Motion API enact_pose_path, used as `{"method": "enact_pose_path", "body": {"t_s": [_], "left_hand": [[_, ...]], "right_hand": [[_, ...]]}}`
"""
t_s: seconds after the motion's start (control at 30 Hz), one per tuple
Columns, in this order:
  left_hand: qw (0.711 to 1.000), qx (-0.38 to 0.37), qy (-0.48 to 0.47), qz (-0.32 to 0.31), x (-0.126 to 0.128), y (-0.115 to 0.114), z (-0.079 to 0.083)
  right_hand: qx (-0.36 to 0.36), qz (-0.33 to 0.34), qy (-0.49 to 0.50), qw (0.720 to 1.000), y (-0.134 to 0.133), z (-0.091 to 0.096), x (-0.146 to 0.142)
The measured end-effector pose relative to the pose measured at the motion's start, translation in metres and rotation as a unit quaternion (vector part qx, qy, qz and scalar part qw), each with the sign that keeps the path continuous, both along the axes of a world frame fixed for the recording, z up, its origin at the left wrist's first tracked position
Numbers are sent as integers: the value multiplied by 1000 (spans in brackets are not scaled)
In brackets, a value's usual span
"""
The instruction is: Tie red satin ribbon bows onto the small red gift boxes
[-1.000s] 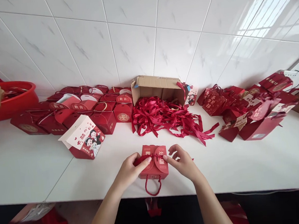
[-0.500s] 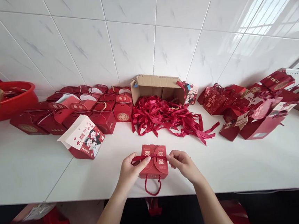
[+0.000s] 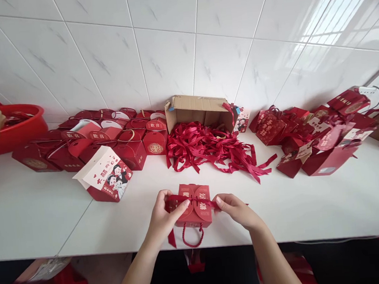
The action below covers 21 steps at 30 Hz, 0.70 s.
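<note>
- Red gift box (image 3: 195, 210) sits at the front edge of the white bench (image 3: 315, 210), directly between both hands.
- Left hand (image 3: 163, 217) touches the box's left side, fingers pinched on a red ribbon (image 3: 199, 200).
- Right hand (image 3: 237, 208) pinches the ribbon's other end, just right of the box.
- Ribbon: flat, glossy, taut across the lid.
- Box: printed card with rounded flaps and a twisted cord handle (image 3: 193, 239).

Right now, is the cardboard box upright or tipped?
Tipped on its side: the cardboard box opens toward the camera, red ribbons spilling out.
</note>
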<state>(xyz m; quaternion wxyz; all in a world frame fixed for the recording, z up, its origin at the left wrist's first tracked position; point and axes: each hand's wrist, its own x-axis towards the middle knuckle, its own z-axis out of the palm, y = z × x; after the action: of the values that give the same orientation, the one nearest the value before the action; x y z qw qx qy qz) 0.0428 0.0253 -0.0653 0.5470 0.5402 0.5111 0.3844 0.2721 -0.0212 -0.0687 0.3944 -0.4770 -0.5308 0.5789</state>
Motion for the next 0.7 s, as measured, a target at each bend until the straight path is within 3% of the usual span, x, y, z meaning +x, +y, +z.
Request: {"method": "enact_pose_path", "body": {"t_s": [0.17,0.33,0.53,0.6,0.7], "left_hand": [[976,176,116,62,-2,2,-4],[946,283,154,34,3,-4,8],[895,410,174,15,29,-4,26],[886,430,166,47,35,1,28],[884,432,164,77,38,7,28]], "right_hand": [[15,-35,57,998,-5,15,8],[60,-64,112,990,-9,33,6],[45,-61,133,988,-9,42,-18],[42,-67,113,990,-9,43,-23],[79,-111,6,991,-6,42,-30]]}}
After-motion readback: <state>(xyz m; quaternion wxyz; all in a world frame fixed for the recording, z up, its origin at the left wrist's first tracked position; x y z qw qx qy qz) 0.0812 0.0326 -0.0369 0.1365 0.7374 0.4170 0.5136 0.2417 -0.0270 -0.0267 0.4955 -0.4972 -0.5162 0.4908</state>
